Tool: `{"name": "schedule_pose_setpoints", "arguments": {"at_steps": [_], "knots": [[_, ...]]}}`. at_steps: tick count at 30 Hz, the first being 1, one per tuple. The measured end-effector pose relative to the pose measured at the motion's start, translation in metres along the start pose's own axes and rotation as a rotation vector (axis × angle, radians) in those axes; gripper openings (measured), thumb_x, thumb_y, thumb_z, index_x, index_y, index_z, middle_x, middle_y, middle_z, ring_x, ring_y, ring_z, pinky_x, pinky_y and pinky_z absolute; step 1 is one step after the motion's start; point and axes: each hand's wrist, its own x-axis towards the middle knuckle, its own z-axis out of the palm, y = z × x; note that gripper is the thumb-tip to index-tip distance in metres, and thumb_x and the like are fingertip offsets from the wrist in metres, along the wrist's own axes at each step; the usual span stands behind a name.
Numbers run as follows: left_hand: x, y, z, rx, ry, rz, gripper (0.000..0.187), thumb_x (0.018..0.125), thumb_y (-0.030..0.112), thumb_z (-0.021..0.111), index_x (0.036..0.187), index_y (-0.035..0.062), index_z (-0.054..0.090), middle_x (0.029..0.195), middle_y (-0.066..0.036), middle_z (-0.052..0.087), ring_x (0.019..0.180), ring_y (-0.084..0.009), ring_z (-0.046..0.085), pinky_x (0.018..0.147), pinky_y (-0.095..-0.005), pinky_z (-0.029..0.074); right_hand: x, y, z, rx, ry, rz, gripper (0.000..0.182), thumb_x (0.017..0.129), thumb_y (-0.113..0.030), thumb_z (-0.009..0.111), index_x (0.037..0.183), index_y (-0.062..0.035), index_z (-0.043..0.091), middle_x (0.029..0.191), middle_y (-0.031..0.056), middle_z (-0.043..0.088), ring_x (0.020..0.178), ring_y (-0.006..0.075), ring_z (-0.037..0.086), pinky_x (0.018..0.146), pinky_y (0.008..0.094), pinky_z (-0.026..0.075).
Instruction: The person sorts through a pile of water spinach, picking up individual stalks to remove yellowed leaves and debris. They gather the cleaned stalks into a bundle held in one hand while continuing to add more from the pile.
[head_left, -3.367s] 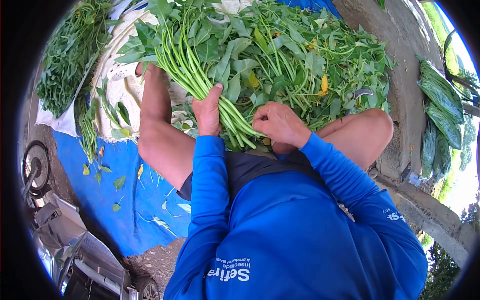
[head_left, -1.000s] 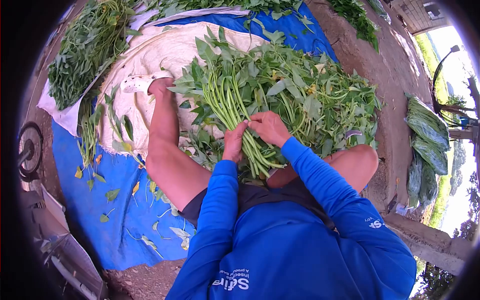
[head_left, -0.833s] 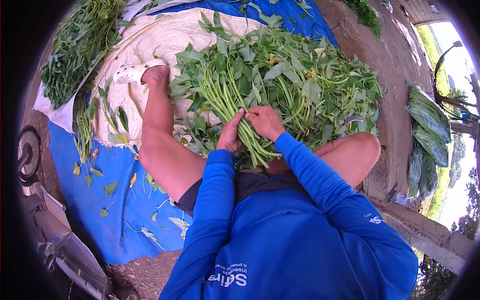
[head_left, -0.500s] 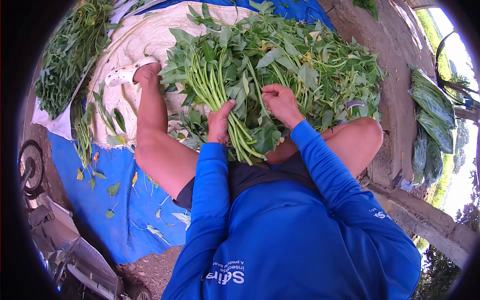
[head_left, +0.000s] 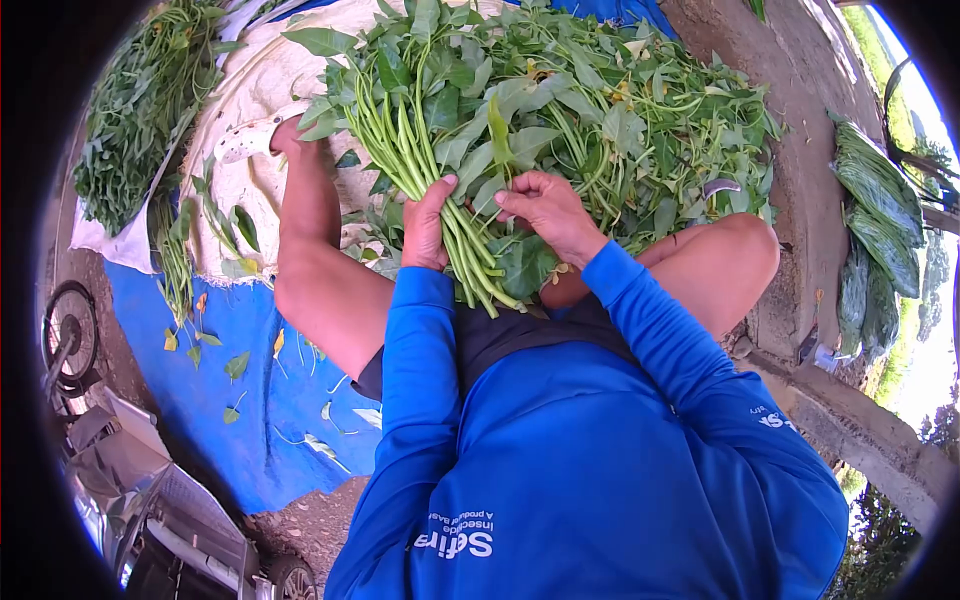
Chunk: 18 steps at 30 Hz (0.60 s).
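Note:
My left hand (head_left: 428,225) is wrapped round a bunch of water spinach stems (head_left: 385,135), cut ends toward my lap and leaves pointing away. To its right, my right hand (head_left: 553,215) is closed, thumb and forefinger pinching a leafy water spinach shoot (head_left: 498,135); the exact point of grip is partly hidden. Just beyond both hands spreads a large heap of loose water spinach (head_left: 640,130). A small curved blade-like object (head_left: 720,186) lies on the heap's right side, near my right knee.
A cream sack sheet (head_left: 265,90) lies under the heap, over a blue tarp (head_left: 210,390) with scattered leaves. More greens (head_left: 140,130) are piled at left. Wrapped green bundles (head_left: 875,200) stand at right beyond a concrete edge (head_left: 850,420). A wheel (head_left: 70,335) shows at lower left.
My right hand has moved slightly left, closer to the bunch, and a shoot now stands up at its fingertips. My left hand keeps its grip on the bunch. The view has shifted a little.

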Motion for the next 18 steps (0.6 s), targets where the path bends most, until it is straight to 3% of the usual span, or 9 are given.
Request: {"name": "schedule_pose_setpoints", "arguments": {"at_steps": [1,6,9,12,15,18], "knots": [[-0.003,0.005,0.009,-0.018,0.048,0.000,0.032,0.094,0.016,0.078,0.117,-0.0013,0.064,0.090,-0.013,0.071,0.072,-0.0225,0.071,0.064,-0.0370,0.062,-0.005,0.008,-0.001,0.097,0.007,-0.027,0.024,0.098,-0.017,0.080,0.110,0.0022,0.073,0.097,0.0067,0.075,0.084,0.0138,0.071,0.078,0.0296,0.056],[0.000,0.007,0.010,-0.018,0.039,-0.023,0.030,0.096,0.022,0.077,0.112,-0.0008,0.067,0.088,-0.011,0.071,0.070,-0.0214,0.069,0.064,-0.0356,0.061,-0.029,0.010,-0.001,0.379,0.030,-0.152,0.023,0.103,-0.017,0.077,0.116,0.0005,0.071,0.105,0.0054,0.076,0.098,0.0121,0.071,0.088,0.0276,0.056],[-0.002,0.007,0.013,-0.021,0.043,-0.002,0.030,0.096,0.021,0.078,0.113,-0.0010,0.066,0.090,-0.012,0.072,0.070,-0.0211,0.069,0.065,-0.0356,0.061,-0.032,0.008,-0.020,0.483,-0.102,0.052,0.019,0.108,-0.020,0.070,0.117,-0.0030,0.070,0.109,0.0053,0.076,0.101,0.0126,0.072,0.088,0.0282,0.057],[-0.003,0.009,0.015,-0.029,0.014,-0.008,0.030,0.096,0.020,0.078,0.113,-0.0010,0.066,0.090,-0.011,0.072,0.071,-0.0207,0.069,0.065,-0.0355,0.061,-0.034,0.004,-0.020,0.253,0.027,-0.038,0.022,0.112,-0.024,0.065,0.123,-0.0051,0.068,0.109,0.0051,0.076,0.100,0.0134,0.072,0.089,0.0288,0.057],[-0.001,0.012,0.021,-0.017,0.054,0.005,0.025,0.095,0.017,0.077,0.108,-0.0009,0.067,0.086,-0.011,0.071,0.069,-0.0216,0.069,0.062,-0.0369,0.061,-0.048,-0.004,-0.020,0.280,0.038,-0.223,0.021,0.113,-0.024,0.061,0.126,-0.0076,0.065,0.106,0.0050,0.075,0.100,0.0153,0.072,0.091,0.0313,0.056],[0.009,0.009,0.017,-0.048,0.103,-0.001,0.021,0.095,0.016,0.076,0.104,-0.0012,0.068,0.083,-0.012,0.071,0.064,-0.0227,0.068,0.059,-0.0379,0.060,-0.065,-0.015,-0.031,0.538,-0.030,-0.213,0.017,0.114,-0.023,0.059,0.122,-0.0087,0.064,0.102,0.0032,0.074,0.095,0.0149,0.072,0.085,0.0308,0.057]]}}
